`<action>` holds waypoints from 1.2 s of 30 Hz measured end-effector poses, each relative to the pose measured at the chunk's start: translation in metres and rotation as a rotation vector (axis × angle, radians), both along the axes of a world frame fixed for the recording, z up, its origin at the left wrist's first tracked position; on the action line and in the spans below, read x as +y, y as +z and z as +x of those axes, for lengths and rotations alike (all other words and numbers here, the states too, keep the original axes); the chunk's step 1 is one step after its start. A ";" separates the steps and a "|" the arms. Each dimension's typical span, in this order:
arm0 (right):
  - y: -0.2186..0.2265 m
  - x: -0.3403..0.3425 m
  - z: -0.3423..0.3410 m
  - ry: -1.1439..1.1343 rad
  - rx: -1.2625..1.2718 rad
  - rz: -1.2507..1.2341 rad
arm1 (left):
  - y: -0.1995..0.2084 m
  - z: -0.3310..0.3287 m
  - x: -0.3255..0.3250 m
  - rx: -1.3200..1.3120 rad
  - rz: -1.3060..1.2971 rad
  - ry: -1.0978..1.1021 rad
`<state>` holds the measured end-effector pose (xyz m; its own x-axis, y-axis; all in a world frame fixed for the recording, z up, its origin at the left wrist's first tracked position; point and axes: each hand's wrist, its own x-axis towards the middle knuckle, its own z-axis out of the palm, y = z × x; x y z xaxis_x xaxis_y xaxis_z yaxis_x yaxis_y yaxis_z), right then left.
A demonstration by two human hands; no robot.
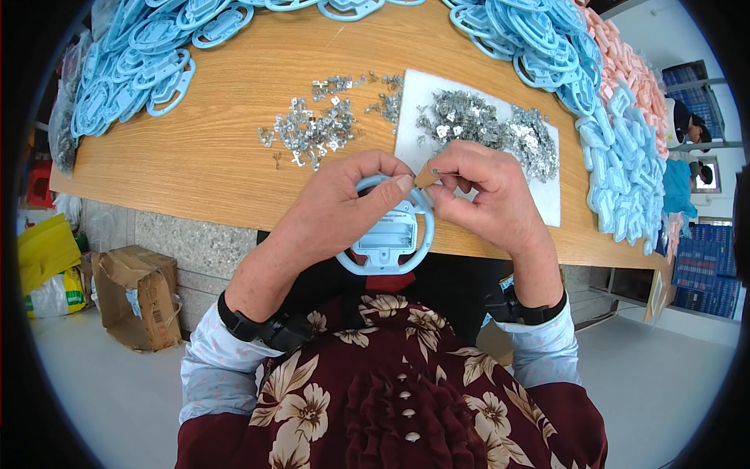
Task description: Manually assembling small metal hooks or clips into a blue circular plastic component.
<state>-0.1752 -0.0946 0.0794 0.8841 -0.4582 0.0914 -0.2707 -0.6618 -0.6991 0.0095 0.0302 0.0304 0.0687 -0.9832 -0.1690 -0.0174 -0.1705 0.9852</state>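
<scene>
My left hand (340, 199) is closed on a light blue plastic part shaped like a toy steering wheel (385, 262), with an oval rim and a rectangular recess in its middle. It is held over the table's front edge. At the upper right of its rim, my right hand (492, 195) pinches a small tan piece (425, 177) with something thin and metallic by the fingers. The tips of both hands almost meet there; my fingers hide part of the rim. Just beyond lies a pile of small silvery metal clips (469, 121) on a white foam sheet (412, 94).
More metal clips (312, 129) lie loose on the wooden table (234, 94). Heaps of blue wheel-shaped parts (148, 55) stand at the back left and back right (539, 43). Blue (621, 168) and pink pieces (625, 59) line the right side. A cardboard box (137, 297) is on the floor.
</scene>
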 end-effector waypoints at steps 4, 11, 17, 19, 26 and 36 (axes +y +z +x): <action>-0.010 -0.001 0.000 -0.089 0.025 -0.017 | -0.009 -0.001 0.001 0.139 -0.025 0.087; -0.037 -0.003 0.006 -0.121 0.094 -0.422 | -0.012 0.007 0.007 0.174 -0.030 0.153; -0.036 -0.003 0.002 -0.168 0.189 -0.455 | -0.005 0.003 0.009 0.216 -0.024 0.189; -0.034 -0.004 -0.003 -0.197 0.150 -0.409 | -0.005 0.002 0.008 0.202 -0.054 0.210; -0.023 0.004 -0.021 -0.345 -0.052 0.298 | 0.007 -0.004 0.006 0.221 -0.119 0.197; -0.002 0.026 -0.086 -0.450 -0.160 0.673 | 0.024 -0.004 -0.017 0.023 -0.199 0.120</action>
<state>-0.2613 -0.0685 0.0773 0.6028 -0.7669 -0.2203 -0.2738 0.0605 -0.9599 0.0057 0.0128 0.0546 0.1856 -0.9823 0.0242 0.0144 0.0274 0.9995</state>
